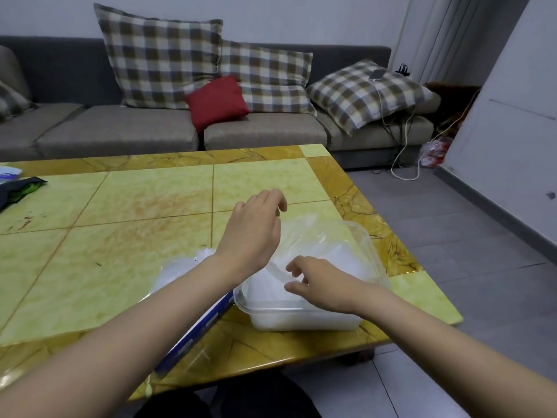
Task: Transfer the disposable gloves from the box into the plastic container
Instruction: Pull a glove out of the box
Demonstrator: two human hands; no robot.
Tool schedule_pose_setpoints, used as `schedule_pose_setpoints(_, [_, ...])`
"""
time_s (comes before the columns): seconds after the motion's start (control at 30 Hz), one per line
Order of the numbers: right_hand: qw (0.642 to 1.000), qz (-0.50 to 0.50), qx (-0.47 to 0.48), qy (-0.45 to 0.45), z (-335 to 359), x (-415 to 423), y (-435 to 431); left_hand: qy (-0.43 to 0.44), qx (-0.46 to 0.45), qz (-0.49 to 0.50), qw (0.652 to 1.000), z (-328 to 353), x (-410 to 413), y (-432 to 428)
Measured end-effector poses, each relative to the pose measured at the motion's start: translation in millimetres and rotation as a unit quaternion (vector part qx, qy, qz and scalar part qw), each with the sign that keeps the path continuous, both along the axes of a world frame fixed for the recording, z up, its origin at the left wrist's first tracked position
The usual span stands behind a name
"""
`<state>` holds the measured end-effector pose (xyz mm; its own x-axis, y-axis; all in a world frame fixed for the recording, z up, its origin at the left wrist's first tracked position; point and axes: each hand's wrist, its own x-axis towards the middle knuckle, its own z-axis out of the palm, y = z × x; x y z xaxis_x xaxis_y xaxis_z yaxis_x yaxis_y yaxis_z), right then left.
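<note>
A clear plastic container [372, 254] stands near the table's right front corner, holding a white heap of disposable gloves [340, 260]. One thin transparent glove [304, 233] is stretched above the heap. My left hand [253, 230] hovers over the container's far left side, its curled fingertips pinching that glove's edge. My right hand [316, 285] is over the container's near side, fingers loosely curled and spread, touching the film. The blue and white glove box [199, 330] lies left of the container, mostly under my left forearm, with clear gloves [180, 268] bulging from it.
The yellow tiled table [135, 212] reaches far to the left and back. A dark green packet [21, 188] lies at its left edge. Behind it stands a grey sofa [120, 128] with checked cushions. Grey floor and white cables [404, 173] are to the right.
</note>
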<state>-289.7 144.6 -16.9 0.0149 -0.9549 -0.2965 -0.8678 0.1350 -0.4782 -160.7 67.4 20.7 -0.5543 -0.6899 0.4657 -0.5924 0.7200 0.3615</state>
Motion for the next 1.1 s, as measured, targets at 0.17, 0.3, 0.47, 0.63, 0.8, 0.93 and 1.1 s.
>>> schedule_pose_setpoints(0.17, [0.998, -0.041, -0.039, -0.01, -9, -4, -7, -0.268, 0.084, -0.013, 0.96, -26, -5, -1])
schedule_pose_setpoints(0.3, [0.997, -0.044, -0.06, 0.007, -17, -10, -10, -0.408, 0.125, -0.028, 0.904, -54, -11, -7])
schedule_pose_setpoints(0.47, [0.993, 0.031, 0.035, 0.113, -20, -26, -18, -0.471, 0.147, -0.03, 0.869, -69, -25, -11])
schedule_pose_setpoints(0.63, [0.973, 0.056, 0.142, 0.172, -30, -40, -28, -0.527, 0.182, -0.033, 0.83, -79, -33, -14])
schedule_pose_setpoints(0.8, [0.948, 0.079, 0.163, 0.262, -41, -48, -34, -0.545, 0.244, -0.042, 0.801, -80, -38, -14])
schedule_pose_setpoints(0.93, [0.941, 0.077, 0.173, 0.279, -45, -52, -35, -0.556, 0.244, -0.045, 0.793, -86, -40, -17])
schedule_pose_setpoints(1.1, [0.952, 0.056, 0.185, 0.236, -27, -48, -33, -0.565, 0.229, -0.048, 0.791, -90, -43, -19])
